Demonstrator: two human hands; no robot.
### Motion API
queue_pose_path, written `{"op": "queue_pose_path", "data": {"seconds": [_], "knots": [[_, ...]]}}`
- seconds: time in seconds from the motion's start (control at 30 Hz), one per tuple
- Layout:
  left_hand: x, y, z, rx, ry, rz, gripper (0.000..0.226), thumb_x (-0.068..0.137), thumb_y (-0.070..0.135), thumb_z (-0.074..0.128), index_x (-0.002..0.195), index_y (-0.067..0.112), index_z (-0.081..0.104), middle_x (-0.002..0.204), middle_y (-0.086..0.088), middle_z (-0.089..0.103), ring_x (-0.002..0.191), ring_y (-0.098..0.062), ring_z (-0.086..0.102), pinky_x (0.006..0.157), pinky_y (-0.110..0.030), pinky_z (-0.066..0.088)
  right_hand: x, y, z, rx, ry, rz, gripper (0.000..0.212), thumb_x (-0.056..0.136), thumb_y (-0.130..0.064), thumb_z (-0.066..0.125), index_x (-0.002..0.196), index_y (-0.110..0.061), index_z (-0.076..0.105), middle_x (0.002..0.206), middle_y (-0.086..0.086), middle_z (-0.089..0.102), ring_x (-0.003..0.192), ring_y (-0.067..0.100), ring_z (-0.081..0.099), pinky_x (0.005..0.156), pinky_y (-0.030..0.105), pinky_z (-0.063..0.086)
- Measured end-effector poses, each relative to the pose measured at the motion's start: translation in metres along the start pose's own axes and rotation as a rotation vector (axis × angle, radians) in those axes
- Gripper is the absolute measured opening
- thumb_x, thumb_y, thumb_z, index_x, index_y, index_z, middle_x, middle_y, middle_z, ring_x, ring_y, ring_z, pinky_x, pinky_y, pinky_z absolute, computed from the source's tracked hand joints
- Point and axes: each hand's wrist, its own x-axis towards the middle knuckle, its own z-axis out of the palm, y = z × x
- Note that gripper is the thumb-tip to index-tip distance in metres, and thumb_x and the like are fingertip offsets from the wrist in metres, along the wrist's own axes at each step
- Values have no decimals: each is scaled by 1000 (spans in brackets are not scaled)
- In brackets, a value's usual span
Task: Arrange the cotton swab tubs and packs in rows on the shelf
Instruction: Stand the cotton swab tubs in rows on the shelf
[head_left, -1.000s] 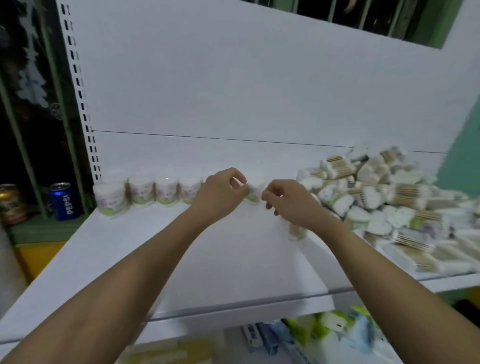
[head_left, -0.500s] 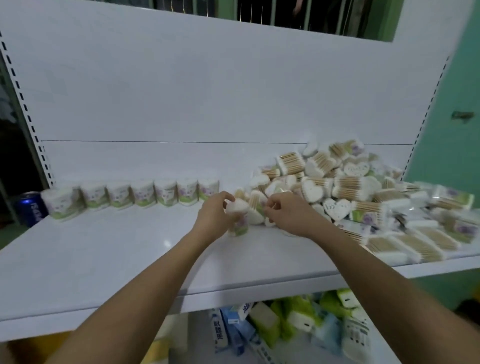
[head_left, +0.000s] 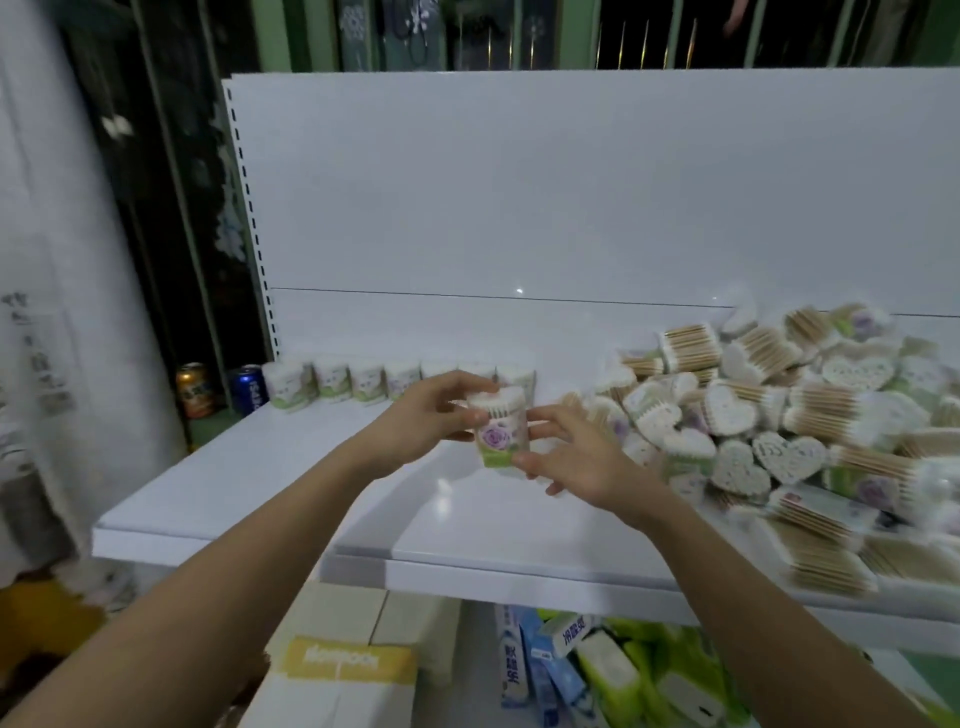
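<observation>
1. The left hand (head_left: 426, 418) gripped a tub of cotton swabs (head_left: 500, 430) from its left side, fingers curled round the top and the thumb on the near face.
2. The right hand (head_left: 576, 457) held the same tub from the right, its thumb at the lower edge and its fingers against the side.
3. The tub was upright and raised above the white shelf (head_left: 270, 467), over the middle of the board, with a purple flower and a green band on its label and the swab tips showing at the top.
4. A row of tubs (head_left: 363, 382) stood along the back of the shelf, against the rear panel, starting near the left upright; the held tub hid the row's right end.
5. A loose pile of tubs and packs (head_left: 779, 431) lay on the right part of the shelf, many on their sides, some showing heart-shaped ends.
6. Two drink cans, an orange can (head_left: 195, 389) and a blue can (head_left: 248, 389), stood just left of the shelf.
7. Below the shelf lay a box with a yellow label (head_left: 343, 665) and green and blue packets (head_left: 597, 670).
</observation>
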Motion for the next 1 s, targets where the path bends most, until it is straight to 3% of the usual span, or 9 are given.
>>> {"op": "queue_pose_path", "data": {"seconds": [0.1, 0.2, 0.27, 0.33, 0.5, 0.73, 0.87, 1.0], "knots": [[-4, 2, -14, 49, 15, -16, 29, 92, 2, 61, 120, 8, 62, 120, -6, 65, 103, -22, 67, 87, -35, 57, 12, -2, 19, 41, 8, -33, 40, 86, -27, 75, 120, -28, 53, 115, -2, 63, 89, 15, 67, 66, 28, 53], [-13, 2, -30, 104, 65, -28, 26, 92, 7, 63, 116, 16, 66, 117, 2, 67, 103, -15, 67, 85, -25, 55, 25, -9, 43, 87, -18, -51, 39, 84, -29, 76, 117, -28, 55, 111, -1, 63, 89, 14, 67, 66, 23, 53], [-24, 1, -44, 178, 130, -49, 26, 89, 17, 68, 114, 24, 67, 111, 11, 68, 99, -4, 66, 81, -14, 51, 35, -17, 65, 110, -15, -61, 41, 81, -32, 79, 114, -28, 55, 108, -2, 63, 87, 13, 67, 64, 23, 54], [-37, -6, -59, 238, 210, -65, 32, 84, 25, 74, 114, 30, 66, 112, 15, 66, 96, 1, 64, 77, -13, 50, 47, -26, 91, 112, -3, -75, 46, 78, -35, 82, 112, -27, 53, 106, -4, 62, 86, 13, 66, 62, 23, 51], [-62, -37, -99, 334, 424, -72, 39, 77, 23, 81, 111, 27, 63, 110, 15, 63, 92, -1, 63, 66, -8, 48, 74, -43, 156, 50, -56, -105, 47, 79, -37, 79, 111, -24, 47, 101, -8, 59, 84, 9, 62, 62, 20, 43], [-61, -96, -165, 330, 602, -166, 35, 79, 17, 79, 107, 29, 61, 119, 7, 58, 95, -8, 59, 67, -18, 49, 141, -34, 193, -352, -162, -41, 51, 95, -39, 61, 136, -17, 40, 128, 5, 49, 109, 18, 52, 80, 27, 42], [-52, -126, -204, 272, 664, -195, 36, 81, 11, 76, 110, 26, 60, 120, 1, 59, 100, -13, 57, 76, -23, 49, 177, -19, 209, -664, -95, 19, 52, 97, -42, 52, 142, -18, 39, 141, 4, 44, 129, 24, 42, 104, 38, 38], [-34, -145, -228, 225, 642, -182, 40, 83, 6, 72, 118, 19, 58, 124, -3, 57, 105, -13, 55, 88, -25, 46, 188, -1, 228, -756, 91, -36, 43, 98, -42, 48, 134, -19, 50, 137, 0, 48, 126, 22, 40, 101, 35, 35]]}}
